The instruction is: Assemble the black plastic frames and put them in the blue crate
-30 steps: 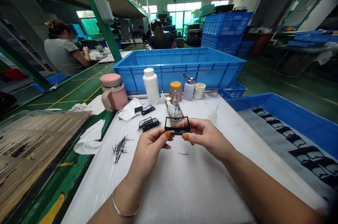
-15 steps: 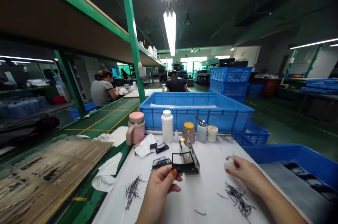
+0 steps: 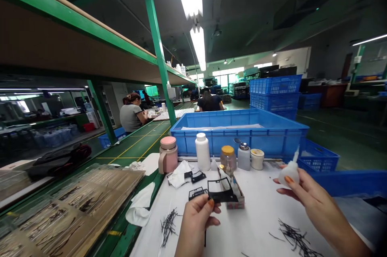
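My left hand (image 3: 199, 220) pinches a thin black plastic frame (image 3: 223, 197) by its lower edge, over the middle of the white table. On the right, my right hand (image 3: 314, 196) is closed round a small whitish squeeze bottle (image 3: 289, 173), its narrow nozzle pointing up. The bottle is apart from the frame. Just behind the held frame stands a small open box (image 3: 236, 204) with bottles and other small items in it. More black frames (image 3: 198, 177) lie by a crumpled white cloth (image 3: 180, 173). Thin black strips form a left pile (image 3: 169, 224) and a right pile (image 3: 294, 235).
Along the back stand a pink mug (image 3: 168, 156), a white bottle (image 3: 202, 153), a yellow-lidded jar (image 3: 228, 157), a pump bottle (image 3: 244, 157) and a small tub (image 3: 257, 159). Behind them is a blue crate (image 3: 236, 140). Cardboard trays (image 3: 99, 192) lie left. Two people sit farther off.
My right hand has lifted the squeeze bottle up and to the right, away from the table. My left hand still holds the black frame. The whole view has shifted slightly.
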{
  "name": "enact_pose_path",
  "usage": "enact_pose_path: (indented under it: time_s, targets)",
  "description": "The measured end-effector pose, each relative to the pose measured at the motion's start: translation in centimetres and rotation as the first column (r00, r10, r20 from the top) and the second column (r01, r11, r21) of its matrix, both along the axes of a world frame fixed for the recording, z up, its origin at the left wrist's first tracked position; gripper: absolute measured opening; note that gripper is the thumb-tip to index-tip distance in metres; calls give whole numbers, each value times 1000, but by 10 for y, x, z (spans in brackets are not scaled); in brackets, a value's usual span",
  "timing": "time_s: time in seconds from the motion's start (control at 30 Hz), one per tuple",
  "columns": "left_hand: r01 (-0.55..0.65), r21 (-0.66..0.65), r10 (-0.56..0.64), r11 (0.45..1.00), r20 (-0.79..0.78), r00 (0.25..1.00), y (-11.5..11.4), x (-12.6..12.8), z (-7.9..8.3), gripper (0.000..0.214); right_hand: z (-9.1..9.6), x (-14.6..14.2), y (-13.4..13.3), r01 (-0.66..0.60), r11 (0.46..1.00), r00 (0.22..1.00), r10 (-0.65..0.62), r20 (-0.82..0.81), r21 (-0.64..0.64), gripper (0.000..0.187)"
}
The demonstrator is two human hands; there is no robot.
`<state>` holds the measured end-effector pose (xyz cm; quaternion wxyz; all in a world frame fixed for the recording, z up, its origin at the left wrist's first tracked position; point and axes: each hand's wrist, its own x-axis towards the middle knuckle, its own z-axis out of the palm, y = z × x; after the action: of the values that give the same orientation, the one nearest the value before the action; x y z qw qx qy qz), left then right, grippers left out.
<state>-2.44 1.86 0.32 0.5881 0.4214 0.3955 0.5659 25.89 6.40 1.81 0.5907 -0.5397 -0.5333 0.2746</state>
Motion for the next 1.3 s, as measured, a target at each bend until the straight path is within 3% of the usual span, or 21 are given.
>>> enact_pose_path:
  time_s: [0.1, 0.27, 0.47, 0.73, 0.87, 1.3]
  targets:
    - [20, 0, -20, 1000, -11, 1000, -2, 0, 1, 36, 10, -15, -22, -189, 982, 979, 187, -81, -21, 60]
    - [63, 20, -62, 998, -32, 998, -5, 0, 1, 27, 11, -41, -52, -275, 960, 957, 279, -82, 59, 47]
    - [109, 6, -109, 994, -20, 994, -6, 2, 1, 21, 9, -62, -73, -227, 944, 964, 183, 192, 239, 18]
    - [141, 31, -141, 989, -6, 990, -11, 5, 2, 18, 10, -69, -76, -205, 844, 903, -32, 428, 495, 24]
    - [145, 37, -144, 989, -21, 989, -12, 6, 3, 17, 8, -69, -76, -239, 809, 867, -70, 493, 537, 27]
    - [150, 28, -149, 988, -19, 989, -13, 8, 6, 17, 3, -70, -75, -246, 795, 856, -90, 509, 554, 33]
